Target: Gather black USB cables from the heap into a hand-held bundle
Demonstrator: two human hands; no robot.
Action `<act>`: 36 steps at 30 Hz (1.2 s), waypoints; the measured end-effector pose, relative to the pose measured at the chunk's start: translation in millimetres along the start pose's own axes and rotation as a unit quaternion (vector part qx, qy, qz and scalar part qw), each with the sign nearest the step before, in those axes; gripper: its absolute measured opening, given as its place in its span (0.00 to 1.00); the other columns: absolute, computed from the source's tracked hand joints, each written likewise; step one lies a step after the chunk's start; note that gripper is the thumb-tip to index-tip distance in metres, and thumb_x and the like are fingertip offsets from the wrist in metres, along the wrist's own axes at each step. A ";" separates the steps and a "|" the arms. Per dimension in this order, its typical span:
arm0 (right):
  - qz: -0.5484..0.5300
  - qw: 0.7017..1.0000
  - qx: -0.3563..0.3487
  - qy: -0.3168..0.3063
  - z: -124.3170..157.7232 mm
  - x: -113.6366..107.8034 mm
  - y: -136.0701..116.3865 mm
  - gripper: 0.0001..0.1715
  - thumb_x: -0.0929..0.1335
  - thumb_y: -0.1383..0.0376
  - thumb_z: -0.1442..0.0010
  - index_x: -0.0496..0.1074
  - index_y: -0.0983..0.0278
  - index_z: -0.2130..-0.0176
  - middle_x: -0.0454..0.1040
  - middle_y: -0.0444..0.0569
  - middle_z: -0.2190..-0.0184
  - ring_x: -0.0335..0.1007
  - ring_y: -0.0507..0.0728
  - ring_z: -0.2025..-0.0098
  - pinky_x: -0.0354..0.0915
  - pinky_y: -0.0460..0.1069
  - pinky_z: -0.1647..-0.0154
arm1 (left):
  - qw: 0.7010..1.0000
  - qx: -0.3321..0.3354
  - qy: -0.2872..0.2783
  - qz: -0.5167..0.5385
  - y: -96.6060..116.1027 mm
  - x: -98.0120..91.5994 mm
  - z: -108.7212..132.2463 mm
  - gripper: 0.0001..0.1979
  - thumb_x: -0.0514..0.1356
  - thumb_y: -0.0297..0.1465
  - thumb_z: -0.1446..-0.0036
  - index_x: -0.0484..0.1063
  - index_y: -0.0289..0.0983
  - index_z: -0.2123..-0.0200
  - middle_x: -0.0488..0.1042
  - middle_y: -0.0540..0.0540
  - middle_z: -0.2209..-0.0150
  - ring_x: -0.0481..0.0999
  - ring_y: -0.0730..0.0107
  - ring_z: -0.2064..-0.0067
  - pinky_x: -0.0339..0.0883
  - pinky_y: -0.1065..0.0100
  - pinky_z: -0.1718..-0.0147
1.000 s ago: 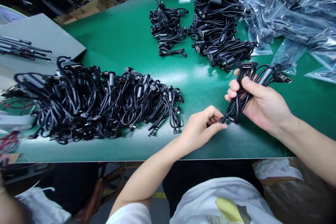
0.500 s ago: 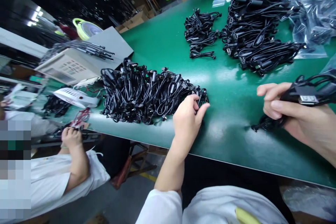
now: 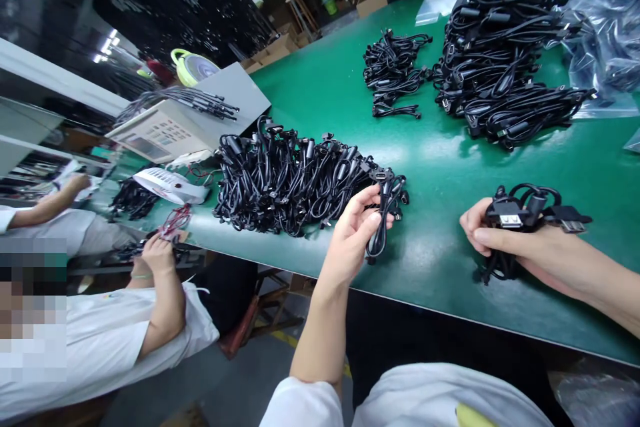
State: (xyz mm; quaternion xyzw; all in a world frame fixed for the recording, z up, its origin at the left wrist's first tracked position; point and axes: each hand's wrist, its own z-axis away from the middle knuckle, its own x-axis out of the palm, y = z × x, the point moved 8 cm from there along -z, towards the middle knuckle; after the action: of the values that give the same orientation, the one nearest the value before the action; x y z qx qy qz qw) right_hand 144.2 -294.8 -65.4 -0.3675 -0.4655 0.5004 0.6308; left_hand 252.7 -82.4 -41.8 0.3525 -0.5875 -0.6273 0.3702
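In my left hand (image 3: 356, 228) is a black coiled USB cable (image 3: 381, 223), pinched between thumb and fingers at the right end of a big pile of black cables (image 3: 285, 187). My right hand (image 3: 510, 243) is wrapped round a bunch of black USB cables (image 3: 531, 210); a metal USB plug shows above the thumb and another lies over the wrist. Some of that bunch hangs below the fingers. Both hands are above the green table (image 3: 430, 280), apart from each other.
Farther back lie a small cable stack (image 3: 395, 73) and a larger one (image 3: 505, 67), with clear plastic bags (image 3: 607, 27) at the right. Left of the pile stand a beige box-shaped device (image 3: 165, 127) and a white fan-like object (image 3: 170, 185). A co-worker (image 3: 150, 320) sits at the left.
My left hand has taken a cable from the pile's right end and lifted it slightly. My right hand has moved left with its bunch. The view has shifted a little.
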 end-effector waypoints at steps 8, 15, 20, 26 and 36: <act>0.065 0.996 -0.030 0.046 -1.8 -3.5 -1.2 0.18 0.79 0.53 0.51 0.79 0.57 0.61 0.80 0.47 0.57 0.73 0.66 0.51 0.67 0.58 0.48 | 0.966 -0.040 -0.170 0.189 2.8 96.6 -17.2 0.30 0.71 0.27 0.51 0.71 0.46 0.44 0.71 0.48 0.54 0.74 0.67 0.52 0.67 0.61 0.45; 0.150 0.983 -0.003 0.101 3.8 -9.3 -15.6 0.17 0.77 0.53 0.52 0.72 0.61 0.73 0.73 0.42 0.76 0.69 0.57 0.71 0.66 0.50 0.69 | 0.973 -0.020 -0.155 0.172 3.5 84.7 -36.3 0.22 0.68 0.35 0.46 0.72 0.42 0.47 0.73 0.46 0.50 0.73 0.66 0.49 0.67 0.64 0.46; 0.145 0.984 0.022 0.106 2.0 -6.4 -6.2 0.19 0.77 0.53 0.53 0.69 0.61 0.74 0.71 0.41 0.78 0.67 0.56 0.75 0.62 0.49 0.74 | 0.980 -0.047 -0.129 0.146 -11.2 80.5 -35.1 0.24 0.74 0.36 0.53 0.69 0.39 0.54 0.73 0.49 0.61 0.73 0.73 0.59 0.68 0.69 0.54; 0.257 0.957 -0.105 0.079 5.0 8.9 -17.4 0.15 0.75 0.56 0.46 0.68 0.60 0.70 0.72 0.42 0.74 0.67 0.55 0.72 0.62 0.48 0.72 | 0.989 -0.060 -0.076 0.110 -13.9 87.3 -29.7 0.18 0.72 0.36 0.51 0.68 0.37 0.63 0.71 0.53 0.66 0.69 0.77 0.64 0.64 0.73 0.59; 0.284 0.947 -0.133 0.068 8.5 11.0 -17.1 0.14 0.75 0.58 0.43 0.68 0.60 0.68 0.71 0.40 0.74 0.67 0.54 0.72 0.61 0.47 0.73 | 0.985 -0.070 -0.044 0.153 -18.3 81.6 -29.5 0.15 0.72 0.34 0.51 0.72 0.38 0.63 0.72 0.53 0.65 0.70 0.77 0.63 0.63 0.73 0.58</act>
State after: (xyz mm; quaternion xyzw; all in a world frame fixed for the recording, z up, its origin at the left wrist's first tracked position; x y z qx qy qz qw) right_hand 141.8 -287.9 -44.5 -0.5982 -0.3603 0.5662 0.4380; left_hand 238.7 -167.5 -62.4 0.2038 -0.6052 -0.6172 0.4597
